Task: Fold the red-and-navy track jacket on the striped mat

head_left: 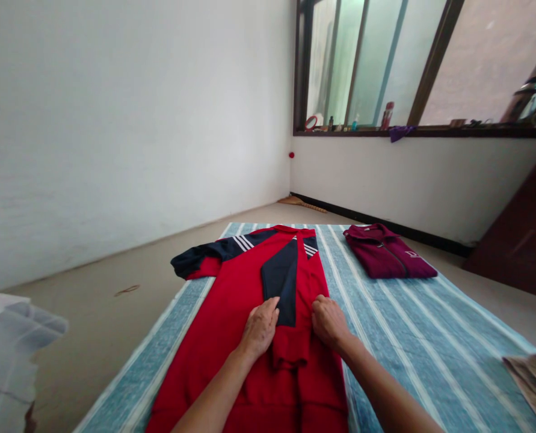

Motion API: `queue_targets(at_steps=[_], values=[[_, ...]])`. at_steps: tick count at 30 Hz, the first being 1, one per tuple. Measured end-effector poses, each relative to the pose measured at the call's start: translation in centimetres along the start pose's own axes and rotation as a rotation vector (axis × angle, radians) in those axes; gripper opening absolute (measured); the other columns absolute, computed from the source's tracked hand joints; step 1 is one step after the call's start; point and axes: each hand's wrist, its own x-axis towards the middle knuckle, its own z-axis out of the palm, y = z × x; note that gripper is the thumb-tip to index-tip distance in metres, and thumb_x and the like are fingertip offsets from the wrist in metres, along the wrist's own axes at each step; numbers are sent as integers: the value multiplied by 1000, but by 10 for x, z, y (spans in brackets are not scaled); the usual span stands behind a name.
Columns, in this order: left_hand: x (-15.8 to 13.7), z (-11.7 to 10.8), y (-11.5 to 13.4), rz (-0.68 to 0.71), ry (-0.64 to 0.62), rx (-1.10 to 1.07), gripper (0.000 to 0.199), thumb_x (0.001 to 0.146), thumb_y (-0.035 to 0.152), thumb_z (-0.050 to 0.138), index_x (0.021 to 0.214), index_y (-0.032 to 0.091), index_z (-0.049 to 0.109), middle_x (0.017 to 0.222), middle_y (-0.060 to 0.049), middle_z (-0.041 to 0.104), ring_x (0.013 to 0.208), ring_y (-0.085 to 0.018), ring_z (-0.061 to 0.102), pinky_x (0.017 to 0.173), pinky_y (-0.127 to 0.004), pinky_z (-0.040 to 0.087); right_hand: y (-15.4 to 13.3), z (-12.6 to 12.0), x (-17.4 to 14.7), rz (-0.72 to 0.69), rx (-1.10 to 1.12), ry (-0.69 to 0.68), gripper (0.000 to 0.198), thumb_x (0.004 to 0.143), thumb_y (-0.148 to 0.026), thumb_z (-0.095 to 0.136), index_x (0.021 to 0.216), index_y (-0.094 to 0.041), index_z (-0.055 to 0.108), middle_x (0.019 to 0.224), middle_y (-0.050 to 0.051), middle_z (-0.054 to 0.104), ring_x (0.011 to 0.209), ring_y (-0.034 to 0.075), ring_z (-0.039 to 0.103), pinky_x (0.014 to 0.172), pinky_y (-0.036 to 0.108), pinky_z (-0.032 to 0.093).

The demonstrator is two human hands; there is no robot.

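Left grip [261,328]: fingers are bending at the left edge of a folded-in sleeve [280,282]; the thumb side is being hidden, so I cannot tell whether they are pinching.
Right grip [328,319]: fingers are curling closed on the red fabric at the right edge, just across from the left grip.
Red garment [218,325]: it is lying beneath both grips, its collar pointing away and its body stretching nearer, under the forearms [220,391].
Folded-in sleeve: its navy panel is resting between the grips, and its red cuff is reaching down between the wrists.
Spread sleeve [204,255]: it is extending leftward, well apart from both grips, with white stripes crossing its navy part.
Striped cloth [398,325]: blue and white, it is lying under the red garment.
Maroon garment [371,255]: it is sitting folded on the striped cloth, beyond and to the right of the right grip.
Brown fabric [532,382]: it is showing partly at the lower right.
Floor [82,343]: a thin loop [127,290] is lying on it, left of the striped cloth.
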Motion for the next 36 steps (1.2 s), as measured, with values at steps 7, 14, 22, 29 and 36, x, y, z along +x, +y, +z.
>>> queue_targets(at_steps=[7, 14, 22, 29, 36], values=[[-8, -2, 9, -8, -47, 80, 43, 93, 29, 38, 132, 14, 49, 137, -13, 53, 129, -23, 45, 107, -43, 36, 11, -3, -1, 25, -38, 34, 30, 84, -9, 35, 84, -15, 65, 92, 12, 65, 87, 22, 60, 76, 31, 40], [-8, -5, 11, 13, -112, 117, 41, 93, 33, 42, 129, 18, 53, 141, -11, 49, 132, -23, 41, 109, -41, 32, 8, -15, -7, -33, -7, 50, 25, 88, -15, 39, 88, -17, 64, 98, 10, 64, 96, 23, 58, 85, 32, 40], [-11, -11, 11, 30, -218, 119, 56, 93, 49, 38, 139, 17, 43, 149, -14, 37, 138, -25, 30, 112, -46, 25, 0, 0, 5, -175, 60, -120, 48, 91, -39, 47, 133, -16, 47, 144, 15, 42, 135, 29, 35, 107, 49, 27], [-12, -24, 9, 64, -356, 100, 86, 80, 69, 46, 144, 13, 33, 153, -17, 27, 142, -28, 21, 114, -49, 20, -5, -2, -8, -169, 72, -86, 55, 91, -44, 47, 138, -15, 43, 147, 16, 38, 136, 29, 33, 110, 47, 25], [-11, -26, 7, 92, -381, 91, 95, 75, 75, 48, 144, 13, 33, 153, -20, 25, 142, -31, 20, 113, -50, 19, -12, 23, -32, -177, 71, -106, 69, 92, -57, 36, 142, -9, 39, 149, 20, 31, 140, 31, 26, 112, 48, 22]])
